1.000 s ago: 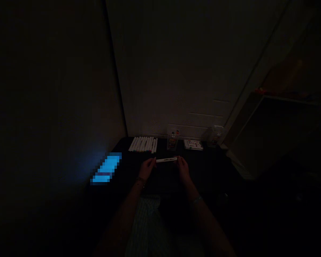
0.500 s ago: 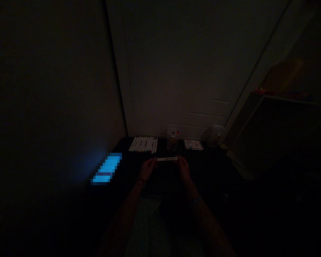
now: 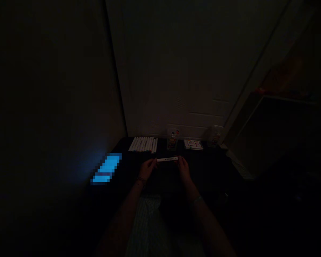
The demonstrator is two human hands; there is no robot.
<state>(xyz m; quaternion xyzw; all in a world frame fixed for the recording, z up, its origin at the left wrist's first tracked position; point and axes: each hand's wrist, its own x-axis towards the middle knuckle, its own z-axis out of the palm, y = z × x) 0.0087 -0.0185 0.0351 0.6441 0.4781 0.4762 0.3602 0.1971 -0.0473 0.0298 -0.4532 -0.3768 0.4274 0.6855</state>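
Left hand [image 3: 147, 167] and right hand [image 3: 184, 167], at lower centre, each pinch one end of a white marker [image 3: 167, 159] over the dark surface [image 3: 211, 171], below a row of pens [image 3: 143, 144] left of centre.

I have the left forearm [image 3: 122, 217] and the right forearm [image 3: 210, 219] stretched forward, slanting in toward each other. My left hand [image 3: 147, 168] and right hand [image 3: 184, 169] face each other nearly level, a gap between them, each closed in a pinch; dimness hides finer detail.
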